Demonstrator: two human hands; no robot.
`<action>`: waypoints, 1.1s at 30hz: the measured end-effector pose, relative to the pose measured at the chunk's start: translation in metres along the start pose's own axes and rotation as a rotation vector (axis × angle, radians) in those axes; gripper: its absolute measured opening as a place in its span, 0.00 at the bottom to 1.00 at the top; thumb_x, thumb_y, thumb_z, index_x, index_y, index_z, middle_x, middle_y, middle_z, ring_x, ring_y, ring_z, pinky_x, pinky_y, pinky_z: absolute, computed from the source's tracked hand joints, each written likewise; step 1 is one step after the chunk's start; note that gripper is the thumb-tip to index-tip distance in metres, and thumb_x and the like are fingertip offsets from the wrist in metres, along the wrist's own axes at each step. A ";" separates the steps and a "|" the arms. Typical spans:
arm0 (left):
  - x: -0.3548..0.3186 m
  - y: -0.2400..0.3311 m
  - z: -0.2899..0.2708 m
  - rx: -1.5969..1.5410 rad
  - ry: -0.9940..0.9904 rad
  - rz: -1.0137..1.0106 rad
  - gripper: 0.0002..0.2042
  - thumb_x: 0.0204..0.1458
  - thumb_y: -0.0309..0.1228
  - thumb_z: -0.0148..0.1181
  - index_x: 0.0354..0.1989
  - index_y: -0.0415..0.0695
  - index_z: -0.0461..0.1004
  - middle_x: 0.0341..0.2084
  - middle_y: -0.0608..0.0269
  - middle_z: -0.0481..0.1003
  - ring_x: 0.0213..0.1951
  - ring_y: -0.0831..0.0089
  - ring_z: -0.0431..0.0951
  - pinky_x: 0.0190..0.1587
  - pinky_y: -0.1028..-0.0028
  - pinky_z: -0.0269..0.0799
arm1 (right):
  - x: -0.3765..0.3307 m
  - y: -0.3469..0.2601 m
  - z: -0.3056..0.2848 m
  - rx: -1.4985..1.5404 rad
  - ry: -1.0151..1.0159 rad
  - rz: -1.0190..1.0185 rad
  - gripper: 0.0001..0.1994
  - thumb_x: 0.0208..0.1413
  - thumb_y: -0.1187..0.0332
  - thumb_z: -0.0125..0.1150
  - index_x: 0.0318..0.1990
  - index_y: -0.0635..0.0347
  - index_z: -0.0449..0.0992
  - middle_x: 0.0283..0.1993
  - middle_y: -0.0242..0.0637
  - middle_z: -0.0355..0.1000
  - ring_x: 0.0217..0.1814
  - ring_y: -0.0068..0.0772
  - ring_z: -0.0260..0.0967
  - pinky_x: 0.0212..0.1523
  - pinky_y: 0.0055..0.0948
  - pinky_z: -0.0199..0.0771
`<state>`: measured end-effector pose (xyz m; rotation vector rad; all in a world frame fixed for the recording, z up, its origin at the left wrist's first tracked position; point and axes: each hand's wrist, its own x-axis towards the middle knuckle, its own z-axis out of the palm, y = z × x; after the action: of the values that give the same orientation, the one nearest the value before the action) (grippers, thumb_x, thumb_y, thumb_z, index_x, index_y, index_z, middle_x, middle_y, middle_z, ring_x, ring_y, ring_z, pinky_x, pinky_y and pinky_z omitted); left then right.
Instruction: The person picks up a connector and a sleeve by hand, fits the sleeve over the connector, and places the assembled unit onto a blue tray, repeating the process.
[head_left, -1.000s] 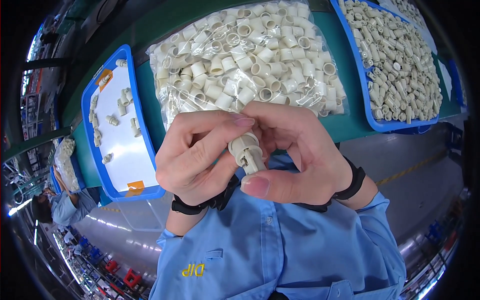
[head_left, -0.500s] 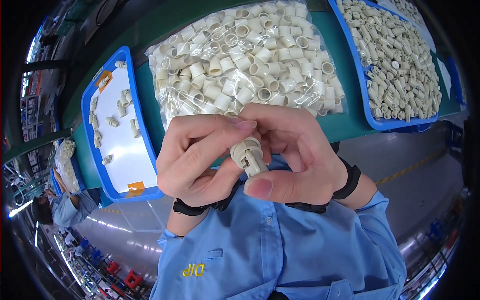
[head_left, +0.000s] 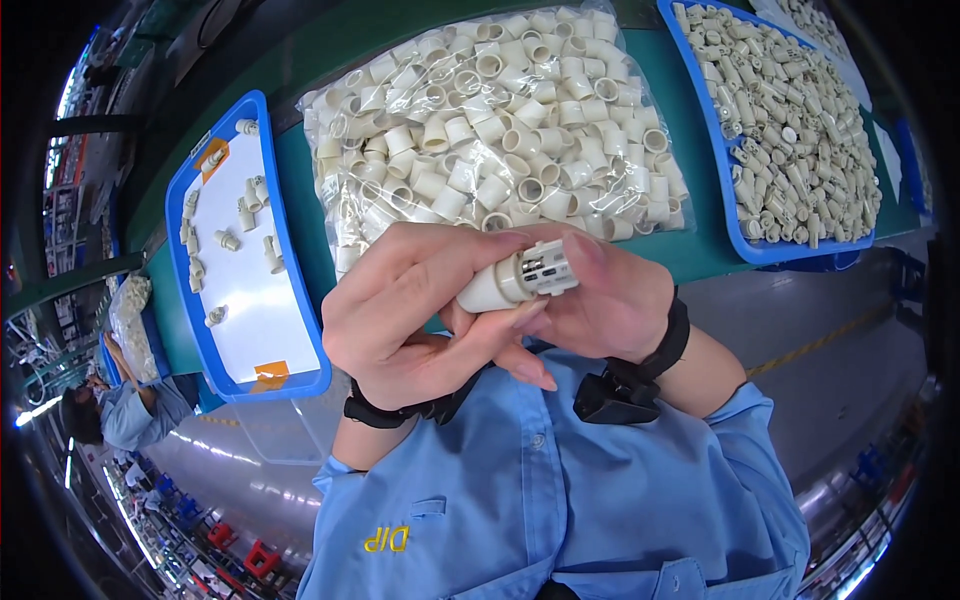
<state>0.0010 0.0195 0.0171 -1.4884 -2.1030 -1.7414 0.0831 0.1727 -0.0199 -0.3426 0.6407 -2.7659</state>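
A cream plastic cylindrical connector (head_left: pixel 541 268) is held up in front of my chest, lying sideways. One end is a smooth, wider sleeve; the other is slotted, with metal showing inside and small dark print. My left hand (head_left: pixel 385 315) is closed on the sleeve end, pinching it between thumb and fingers. At the slotted end, my right hand (head_left: pixel 625 310) has its thumb tip against the part, while its other fingers curl underneath, partly hidden. Just beyond both hands lies a clear plastic bag (head_left: pixel 480 130) full of short cream tube sleeves.
To the left, a blue-rimmed tray (head_left: pixel 262 330) with a white liner holds several assembled connectors. A blue tray (head_left: pixel 735 215) heaped with slotted cream parts stands at the right. Both rest on the green bench (head_left: pixel 700 180). Far left, another person (head_left: pixel 140 410) in blue sits near a bag.
The connector has swung from pointing down toward me to lying sideways, its slotted end facing right. My right hand has turned, its thumb moving up to that end.
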 end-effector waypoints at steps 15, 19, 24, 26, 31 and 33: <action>-0.011 0.000 -0.016 -0.029 -0.050 -0.026 0.17 0.39 0.22 0.73 0.40 0.31 0.81 0.33 0.51 0.80 0.31 0.68 0.80 0.31 0.75 0.74 | -0.013 -0.013 0.000 -0.608 0.146 0.004 0.48 0.55 0.29 0.47 0.59 0.76 0.64 0.38 0.45 0.73 0.27 0.28 0.70 0.30 0.25 0.71; -0.026 -0.011 -0.049 0.019 -0.006 -0.063 0.16 0.40 0.26 0.72 0.38 0.32 0.81 0.31 0.53 0.80 0.29 0.71 0.79 0.30 0.76 0.72 | -0.045 -0.054 -0.003 -0.793 0.415 -0.334 0.48 0.58 0.31 0.45 0.63 0.77 0.57 0.25 0.29 0.61 0.22 0.23 0.62 0.25 0.18 0.64; -0.081 -0.042 -0.136 0.466 0.355 -0.706 0.14 0.50 0.32 0.70 0.43 0.39 0.81 0.28 0.64 0.79 0.26 0.84 0.74 0.27 0.80 0.68 | -0.128 -0.137 -0.050 -1.224 0.750 -0.433 0.26 0.69 0.53 0.45 0.62 0.68 0.64 0.26 0.29 0.63 0.25 0.22 0.64 0.26 0.18 0.63; -0.093 -0.055 -0.169 0.614 0.452 -0.925 0.13 0.54 0.31 0.68 0.45 0.38 0.80 0.27 0.63 0.79 0.24 0.84 0.72 0.27 0.82 0.67 | -0.151 -0.156 -0.068 -1.725 1.100 -0.214 0.13 0.66 0.69 0.53 0.55 0.63 0.72 0.29 0.32 0.67 0.29 0.23 0.65 0.30 0.23 0.67; -0.075 -0.057 -0.161 1.127 0.522 -0.733 0.11 0.55 0.29 0.65 0.45 0.40 0.80 0.27 0.63 0.79 0.23 0.82 0.73 0.26 0.81 0.67 | -0.149 -0.163 -0.085 -2.291 0.990 -0.272 0.12 0.55 0.77 0.62 0.48 0.62 0.75 0.33 0.35 0.70 0.31 0.30 0.66 0.36 0.30 0.70; -0.047 -0.050 -0.124 0.978 0.336 -0.444 0.10 0.55 0.30 0.65 0.43 0.43 0.81 0.29 0.61 0.80 0.24 0.77 0.75 0.27 0.78 0.69 | -0.144 -0.162 -0.085 -2.414 0.857 -0.093 0.14 0.50 0.79 0.63 0.45 0.63 0.75 0.34 0.38 0.69 0.32 0.36 0.67 0.38 0.33 0.70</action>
<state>-0.0702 -0.1018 0.0002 -0.4576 -2.5646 -0.6616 0.1576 0.3922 -0.0435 0.4902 3.4273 -0.4100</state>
